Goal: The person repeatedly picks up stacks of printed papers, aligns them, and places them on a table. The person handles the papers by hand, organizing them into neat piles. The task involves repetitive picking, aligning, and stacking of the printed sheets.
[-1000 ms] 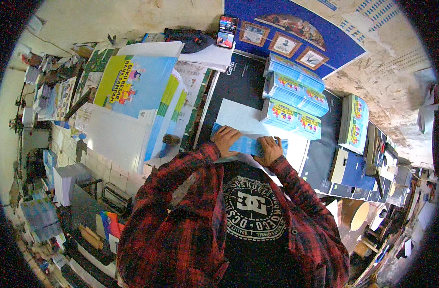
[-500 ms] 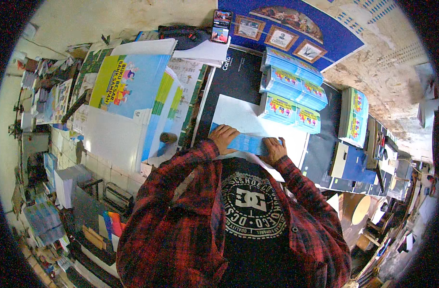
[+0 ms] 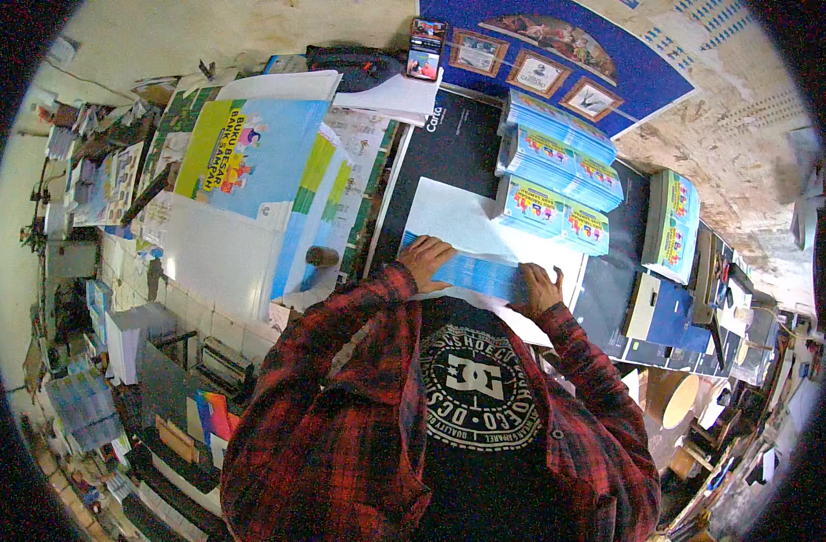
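A long, pale-blue, ridged paper bundle (image 3: 483,275) lies between the hands, the left hand (image 3: 427,263) gripping one end and the right hand (image 3: 541,287) curled against the other, its grip unclear, likely so neither end slips. Beneath both hands, a broad white paper sheet (image 3: 445,212) presumably shields it from the black-topped bench (image 3: 458,140); beyond the right hand, blue-and-yellow booklet stacks (image 3: 558,194) stand seemingly within reach.

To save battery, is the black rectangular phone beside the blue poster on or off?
On: bright, coloured pictures glow on the phone.
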Tool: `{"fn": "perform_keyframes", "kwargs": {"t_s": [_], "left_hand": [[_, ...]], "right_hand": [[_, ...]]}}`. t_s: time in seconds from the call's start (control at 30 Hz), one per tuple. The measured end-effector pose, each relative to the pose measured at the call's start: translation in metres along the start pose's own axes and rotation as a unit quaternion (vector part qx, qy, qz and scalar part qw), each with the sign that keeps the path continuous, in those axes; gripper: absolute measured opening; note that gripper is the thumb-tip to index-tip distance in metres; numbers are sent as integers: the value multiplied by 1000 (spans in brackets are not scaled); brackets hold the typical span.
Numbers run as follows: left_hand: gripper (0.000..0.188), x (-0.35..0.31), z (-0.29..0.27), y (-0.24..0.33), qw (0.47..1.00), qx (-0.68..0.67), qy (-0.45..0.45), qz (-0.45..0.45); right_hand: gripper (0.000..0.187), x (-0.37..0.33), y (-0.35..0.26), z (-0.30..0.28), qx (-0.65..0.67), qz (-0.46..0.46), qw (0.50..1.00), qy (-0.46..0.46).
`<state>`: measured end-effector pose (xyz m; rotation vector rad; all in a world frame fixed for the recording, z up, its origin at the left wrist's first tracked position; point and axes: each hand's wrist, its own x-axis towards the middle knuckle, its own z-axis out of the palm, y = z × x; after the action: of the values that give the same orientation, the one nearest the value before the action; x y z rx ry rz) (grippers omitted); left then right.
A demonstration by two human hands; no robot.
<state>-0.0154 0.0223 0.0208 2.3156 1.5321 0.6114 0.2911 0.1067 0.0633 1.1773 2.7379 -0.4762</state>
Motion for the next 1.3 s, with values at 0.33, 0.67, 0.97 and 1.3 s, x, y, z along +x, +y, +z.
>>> {"fn": "perform_keyframes", "kwargs": {"t_s": [0.33, 0.67, 0.97, 1.3], "left_hand": [[68, 0, -1, -1, 1000, -5, -11, 6], [69, 0, 3, -4, 1000, -13, -16, 10], [74, 3, -8, 5, 999, -6, -52, -16], [82, 12, -19, 21, 987, 104, -107, -67]], "right_hand": [[75, -12, 3, -1, 10, 22, 1000, 18], [76, -18, 24, 20, 19, -9, 999, 50], [88, -14, 18, 13, -19, 23, 999, -25], [84, 27, -42, 17, -26, -25, 998, 42]]}}
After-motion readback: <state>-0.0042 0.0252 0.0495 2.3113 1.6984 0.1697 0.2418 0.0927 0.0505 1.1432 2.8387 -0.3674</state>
